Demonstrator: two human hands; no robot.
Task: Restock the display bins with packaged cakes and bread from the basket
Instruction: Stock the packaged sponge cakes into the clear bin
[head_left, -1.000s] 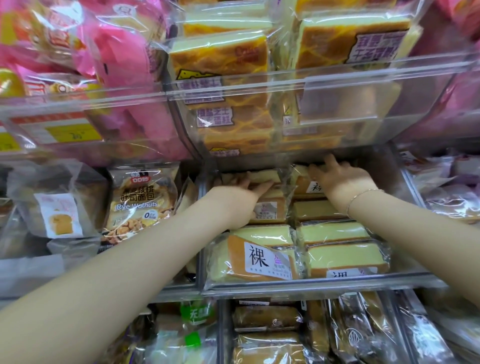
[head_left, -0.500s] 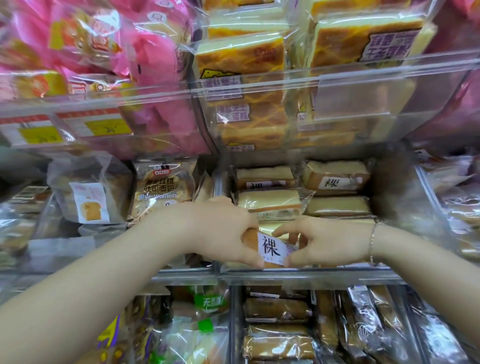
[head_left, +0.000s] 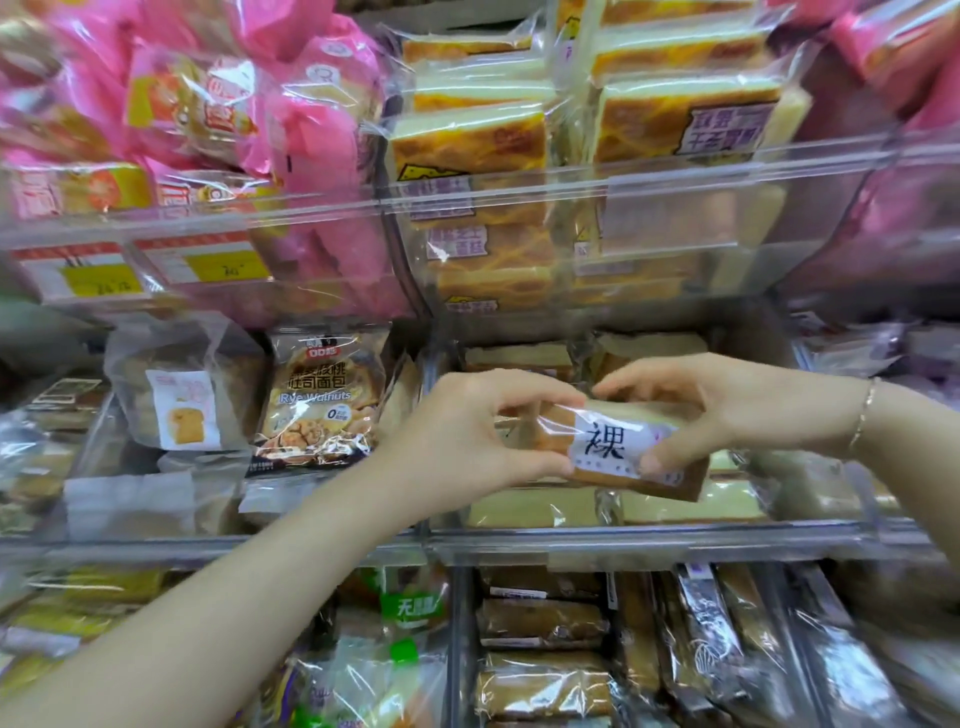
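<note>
Above front edge of clear acrylic display bin (head_left: 649, 540), left hand (head_left: 467, 436) and right hand (head_left: 727, 410) pinched clear-wrapped tan cake slice with white label (head_left: 623, 452); best lowered flat, label forward, onto pale cakes below.

You face tiered clear acrylic shelving (head_left: 675, 171) filling the frame, evenly lit; yellow price tags (head_left: 104, 283) sit on the shelf edge at left.

Wrapped cake slice (head_left: 618, 447) held above middle display bin (head_left: 649, 540)
Clear film, pale top, brown crust side facing camera, white label with one large black character; tilted, right end lower. Left hand (head_left: 467, 441) pinches its left end, right hand (head_left: 727, 410) its right end. Under it, similar pale slices (head_left: 535, 512) lie flat along bin's front edge
</note>
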